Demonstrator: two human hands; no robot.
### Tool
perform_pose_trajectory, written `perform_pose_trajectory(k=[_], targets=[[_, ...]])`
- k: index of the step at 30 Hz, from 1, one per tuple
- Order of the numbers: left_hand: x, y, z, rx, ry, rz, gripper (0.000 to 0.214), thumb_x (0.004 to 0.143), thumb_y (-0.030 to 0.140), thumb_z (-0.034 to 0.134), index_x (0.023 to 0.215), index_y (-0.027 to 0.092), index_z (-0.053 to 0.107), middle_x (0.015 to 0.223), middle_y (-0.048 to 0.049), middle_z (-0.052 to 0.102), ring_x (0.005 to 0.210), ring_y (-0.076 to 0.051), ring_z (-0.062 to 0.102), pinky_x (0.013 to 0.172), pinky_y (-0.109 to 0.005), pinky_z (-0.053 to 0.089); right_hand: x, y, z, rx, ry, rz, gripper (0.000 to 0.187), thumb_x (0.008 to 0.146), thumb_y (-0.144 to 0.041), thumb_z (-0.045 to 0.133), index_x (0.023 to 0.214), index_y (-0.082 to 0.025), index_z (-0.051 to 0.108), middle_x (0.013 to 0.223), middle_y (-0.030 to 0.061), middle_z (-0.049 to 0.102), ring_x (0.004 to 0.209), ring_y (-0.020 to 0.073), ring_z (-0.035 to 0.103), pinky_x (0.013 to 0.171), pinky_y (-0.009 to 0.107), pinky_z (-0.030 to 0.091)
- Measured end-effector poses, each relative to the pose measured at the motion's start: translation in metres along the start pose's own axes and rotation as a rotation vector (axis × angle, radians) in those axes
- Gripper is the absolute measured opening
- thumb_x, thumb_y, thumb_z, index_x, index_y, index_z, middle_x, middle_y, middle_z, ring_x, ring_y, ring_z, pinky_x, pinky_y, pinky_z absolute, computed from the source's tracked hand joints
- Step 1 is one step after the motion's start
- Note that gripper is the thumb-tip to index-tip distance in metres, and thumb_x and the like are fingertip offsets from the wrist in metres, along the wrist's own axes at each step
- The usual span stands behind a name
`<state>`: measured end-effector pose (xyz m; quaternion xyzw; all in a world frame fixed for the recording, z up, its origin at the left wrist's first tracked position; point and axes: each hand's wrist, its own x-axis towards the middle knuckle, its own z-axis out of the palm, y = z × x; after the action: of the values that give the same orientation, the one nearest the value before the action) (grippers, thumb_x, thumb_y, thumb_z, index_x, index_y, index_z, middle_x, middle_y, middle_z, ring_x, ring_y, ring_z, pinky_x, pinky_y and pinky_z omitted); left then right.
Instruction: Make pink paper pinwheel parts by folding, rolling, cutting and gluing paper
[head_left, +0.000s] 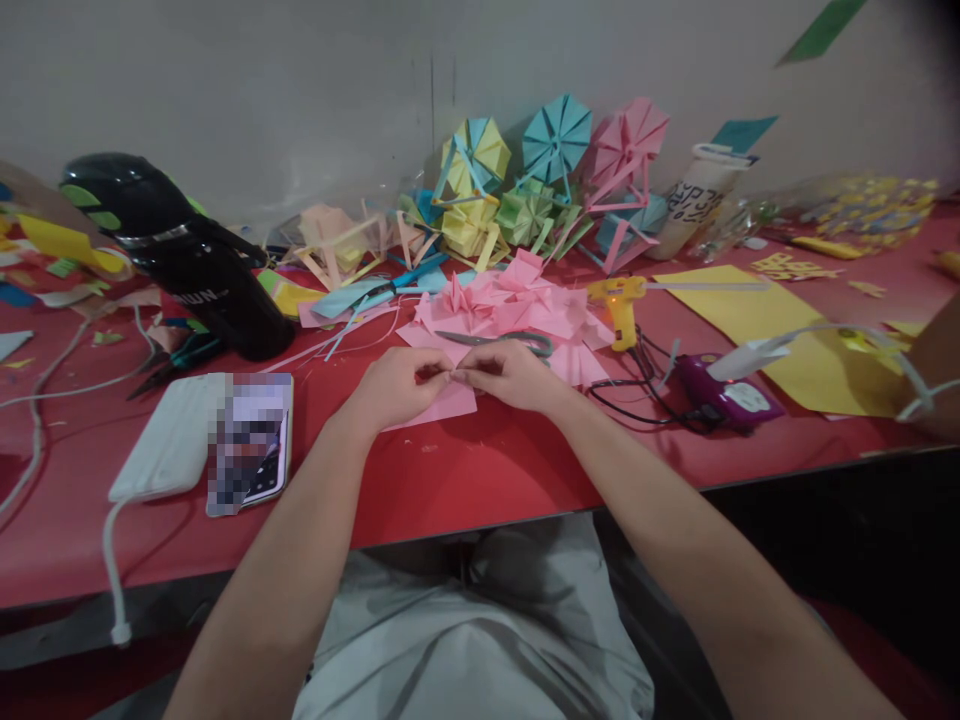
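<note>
Because both hands work at a point near the middle of the frame, the thumb and index finger of the left hand (401,385) and the right hand (517,375) are pinched narrow, tips nearly meeting on flat, thin pink paper (454,402). Exact grip partly hidden; two-sided pinch probably keeps the flimsy piece from slipping. Paper sits centre frame, under and between the hands, over the red tabletop (465,480).

Just behind, a heap of folded pink paper pieces (525,300); dark-handled metal scissors (469,339) lie across its front, likely for quick reach. Yellow glue gun (622,318) right of the heap, cable running toward the purple power box (731,390) at right; presumably off to the side so the hot tip clears the hands.

Multicoloured pleated paper parasol shapes (556,138) stand upper centre near the wall, maybe so they don't get crushed. White rectangular power bank (174,437) and lit smartphone (270,450), lower left, beside each other; tall black bottle (180,260) upper left, seemingly out of elbow range.
</note>
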<state>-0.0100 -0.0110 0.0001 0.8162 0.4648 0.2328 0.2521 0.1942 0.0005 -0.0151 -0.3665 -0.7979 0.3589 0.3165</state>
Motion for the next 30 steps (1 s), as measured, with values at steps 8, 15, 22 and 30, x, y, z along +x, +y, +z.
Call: perform_pose_trajectory(k=[8,15,22,30], targets=[[0.001,-0.011,-0.007,0.001,0.029,-0.024,0.019,0.084,0.032,0.06,0.083,0.019,0.074,0.081,-0.0035,0.074,0.074,-0.018,0.064,0.07,-0.028,0.046,0.0,0.008,-0.002,0.051,0.007,-0.005,0.023,0.09,-0.035,0.056,0.077,-0.017,0.063,0.068,0.0019,0.063,0.065,0.0136,0.059,0.064,0.027,0.046],[0.0,-0.013,-0.01,0.018,0.038,-0.062,0.02,0.084,0.032,0.06,0.083,0.018,0.075,0.081,-0.0046,0.074,0.074,-0.019,0.064,0.068,-0.029,0.046,0.0,0.012,-0.004,0.236,0.02,0.1,0.021,0.094,-0.035,0.052,0.087,-0.017,0.06,0.074,0.004,0.066,0.065,0.014,0.064,0.065,0.028,0.052],[0.001,-0.012,-0.005,-0.023,0.014,-0.048,0.018,0.084,0.03,0.06,0.082,0.019,0.074,0.081,-0.0039,0.074,0.074,-0.018,0.065,0.069,-0.029,0.046,0.0,0.005,-0.003,0.083,0.069,0.039,0.026,0.091,-0.042,0.059,0.082,-0.017,0.064,0.077,0.0038,0.068,0.071,0.0145,0.061,0.07,0.029,0.049],[0.0,-0.012,-0.013,-0.047,-0.013,-0.079,0.019,0.081,0.031,0.06,0.079,0.017,0.073,0.077,-0.0042,0.074,0.072,-0.019,0.064,0.064,-0.028,0.047,0.001,0.01,-0.004,-0.065,0.087,-0.014,0.019,0.088,-0.03,0.055,0.076,-0.017,0.062,0.071,0.0021,0.063,0.066,0.0135,0.053,0.064,0.027,0.04]])
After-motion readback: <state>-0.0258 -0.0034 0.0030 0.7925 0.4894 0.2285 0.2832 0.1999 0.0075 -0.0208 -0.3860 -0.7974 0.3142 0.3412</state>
